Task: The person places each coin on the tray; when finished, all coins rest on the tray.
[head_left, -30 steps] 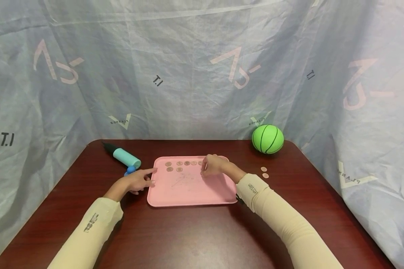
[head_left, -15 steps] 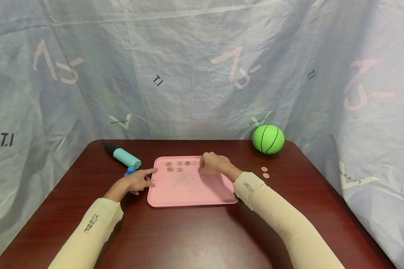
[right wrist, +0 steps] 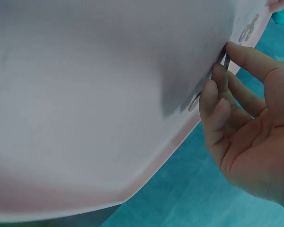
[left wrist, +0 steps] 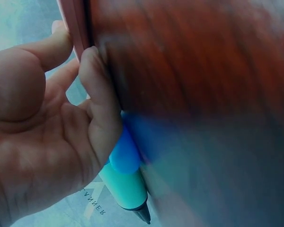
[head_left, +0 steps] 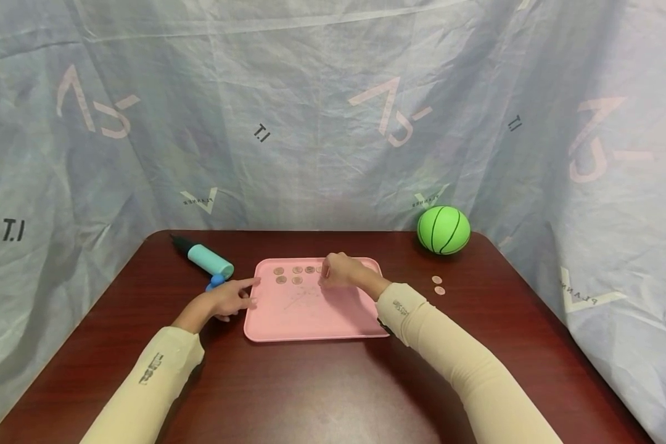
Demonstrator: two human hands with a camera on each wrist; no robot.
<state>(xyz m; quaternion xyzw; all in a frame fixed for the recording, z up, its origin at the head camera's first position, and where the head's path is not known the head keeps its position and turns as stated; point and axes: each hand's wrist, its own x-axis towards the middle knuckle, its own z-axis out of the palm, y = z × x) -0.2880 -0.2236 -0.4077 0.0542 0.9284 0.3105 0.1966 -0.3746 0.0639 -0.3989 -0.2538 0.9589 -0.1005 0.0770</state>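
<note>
A pink tray (head_left: pixel 288 317) lies on the table, several round coins (head_left: pixel 279 271) set in rows near its far left. My left hand (head_left: pixel 229 298) holds the tray's left edge; in the left wrist view its thumb (left wrist: pixel 61 42) lies over the rim and a bent finger sits against the outside. My right hand (head_left: pixel 341 270) is low over the far part of the tray. In the right wrist view, its thumb and fingertips pinch a coin (right wrist: pixel 226 59) stood on edge, with another coin (right wrist: pixel 194 101) flat behind the fingers. The right hand covers part of the upper row.
Two coins (head_left: pixel 439 290) lie on the table right of the tray. A green ball (head_left: pixel 443 230) stands at the back right. A turquoise cylinder with a black tip (head_left: pixel 205 259) and a small blue rounded object (head_left: pixel 216 280) are near the left hand.
My right hand has shifted a little to the left along the coin row, covering more of it. The left hand keeps its place on the tray edge.
</note>
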